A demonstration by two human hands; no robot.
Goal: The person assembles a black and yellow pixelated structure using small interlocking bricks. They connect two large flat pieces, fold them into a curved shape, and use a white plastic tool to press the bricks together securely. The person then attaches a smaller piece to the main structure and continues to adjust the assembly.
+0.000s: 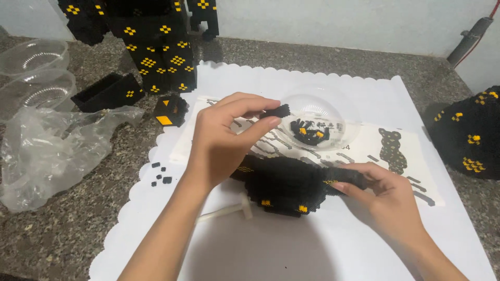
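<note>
Left hand (221, 138) grip pinches a brick (276, 111) just above the model (289, 184); right hand (388, 195) grip holds model's end.

A hobby corner in what looks like a home: a speckled granite counter (67, 229) against a plain pale wall (338, 21) serves as a workbench. A scalloped white mat (291, 250) covers it, with a printed instruction sheet (375, 143), a clear bowl (333, 112) of tiny bricks, crumpled plastic bags (47, 156) and black-and-yellow brick models (156, 47) around.
</note>
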